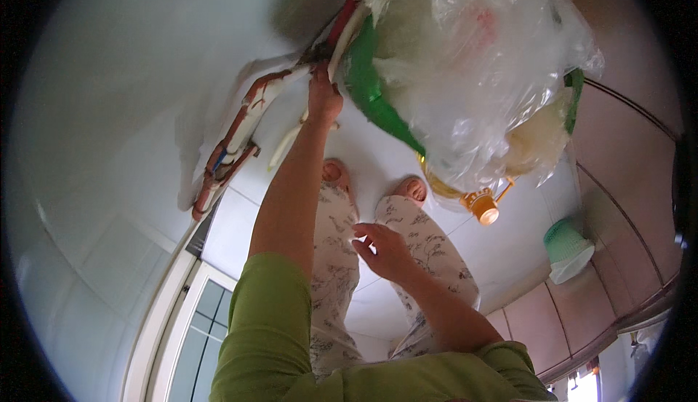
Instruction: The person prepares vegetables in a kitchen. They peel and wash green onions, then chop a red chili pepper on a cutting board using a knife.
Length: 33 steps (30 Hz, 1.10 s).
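My left hand (325,99) reaches far forward, its fingers closed at the lower end of a dark red pole (351,12); the grip itself is partly hidden. Beside that hand, a worn red-and-white tubular piece (240,129) with a blue band slants down along the wall. A pale curved strip (286,143) lies on the floor just behind my left forearm. My right hand (384,252) hovers before my legs, empty, with thumb and forefinger apart. Ahead on the right bulges a large clear plastic bag (463,74) with green edging (376,91).
An orange-capped bottle (482,205) pokes out under the bag. To the right stands a green basket (567,246) with a white liner, against pink cabinets (545,320). A framed glass door (204,325) is at lower left, beside a pale wall (109,129). My slippered feet (411,189) stand on white tiles.
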### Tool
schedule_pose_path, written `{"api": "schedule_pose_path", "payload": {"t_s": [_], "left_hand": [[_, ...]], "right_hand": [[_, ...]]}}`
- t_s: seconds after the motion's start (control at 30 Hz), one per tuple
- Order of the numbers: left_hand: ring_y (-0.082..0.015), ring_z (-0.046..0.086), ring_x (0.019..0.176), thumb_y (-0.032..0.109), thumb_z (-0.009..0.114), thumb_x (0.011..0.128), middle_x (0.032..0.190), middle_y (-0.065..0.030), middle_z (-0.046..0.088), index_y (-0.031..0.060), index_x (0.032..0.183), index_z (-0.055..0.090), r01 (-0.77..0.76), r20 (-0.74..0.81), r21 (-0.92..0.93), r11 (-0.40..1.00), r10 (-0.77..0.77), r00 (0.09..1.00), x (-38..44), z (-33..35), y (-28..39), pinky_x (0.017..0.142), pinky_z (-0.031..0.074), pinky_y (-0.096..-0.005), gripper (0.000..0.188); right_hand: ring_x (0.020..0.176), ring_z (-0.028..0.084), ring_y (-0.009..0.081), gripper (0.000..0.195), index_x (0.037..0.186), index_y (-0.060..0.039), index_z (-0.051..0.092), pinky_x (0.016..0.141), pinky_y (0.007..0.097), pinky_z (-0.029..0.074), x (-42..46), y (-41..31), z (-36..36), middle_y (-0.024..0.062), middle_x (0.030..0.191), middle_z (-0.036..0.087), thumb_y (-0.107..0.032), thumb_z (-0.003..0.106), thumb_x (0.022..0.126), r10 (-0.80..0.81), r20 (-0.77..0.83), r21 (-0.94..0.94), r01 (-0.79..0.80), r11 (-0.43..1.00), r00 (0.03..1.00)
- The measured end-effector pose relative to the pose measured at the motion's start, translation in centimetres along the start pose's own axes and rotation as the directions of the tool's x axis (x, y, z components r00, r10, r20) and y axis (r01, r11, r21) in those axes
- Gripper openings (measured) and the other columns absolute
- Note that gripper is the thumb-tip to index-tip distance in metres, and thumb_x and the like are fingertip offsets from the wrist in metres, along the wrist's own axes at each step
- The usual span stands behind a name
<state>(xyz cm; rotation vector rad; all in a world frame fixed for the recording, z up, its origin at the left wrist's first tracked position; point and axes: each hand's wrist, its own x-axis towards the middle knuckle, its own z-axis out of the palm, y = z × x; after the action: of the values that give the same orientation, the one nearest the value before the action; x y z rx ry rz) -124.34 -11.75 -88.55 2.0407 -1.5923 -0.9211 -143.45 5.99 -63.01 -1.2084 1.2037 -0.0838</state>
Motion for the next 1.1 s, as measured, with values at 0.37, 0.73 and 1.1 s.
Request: {"api": "schedule_pose_path", "payload": {"t_s": [0.37,0.73,1.1], "left_hand": [[-0.0382,0.054,0.105,0.01,0.064,0.077,0.109,-0.0164,0.057,0.0101,0.114,0.053,0.221,0.022,-0.07,0.973,-0.22,0.975,3.7,2.3,-0.8,0.086,0.046,-0.0454,0.038],[-0.0372,0.048,0.092,-0.004,0.049,0.083,0.101,-0.0195,0.049,0.0062,0.123,0.048,-0.023,-0.12,-0.201,0.979,-0.001,0.993,-3.7,-0.8,0.1,0.08,0.043,-0.0421,0.041],[-0.0367,0.052,0.095,0.005,0.047,0.091,0.102,-0.0203,0.052,0.0021,0.123,0.05,0.219,0.082,-0.01,0.976,-0.218,0.973,-19.5,-14.6,4.9,0.082,0.043,-0.0422,0.032]], "right_hand": [[0.077,0.066,0.026,0.031,0.111,-0.0032,0.058,0.071,0.0386,0.052,1.5,-0.2,-1.9,0.0139,0.094,0.066,-0.022,0.061,0.086,-0.004,-0.045,0.03,0.005,1.0,0.999],[0.063,0.064,0.0192,0.021,0.105,-0.0046,0.06,0.059,0.0295,0.052,1.9,0.1,0.9,0.0084,0.081,0.066,-0.013,0.062,0.086,-0.026,-0.15,0.103,0.042,0.994,0.988],[0.073,0.065,0.0257,0.025,0.106,-0.0039,0.06,0.067,0.0375,0.052,-2.2,1.4,5.6,0.0121,0.086,0.067,-0.019,0.061,0.085,0.144,-0.064,0.085,-0.138,0.987,0.988]]}}
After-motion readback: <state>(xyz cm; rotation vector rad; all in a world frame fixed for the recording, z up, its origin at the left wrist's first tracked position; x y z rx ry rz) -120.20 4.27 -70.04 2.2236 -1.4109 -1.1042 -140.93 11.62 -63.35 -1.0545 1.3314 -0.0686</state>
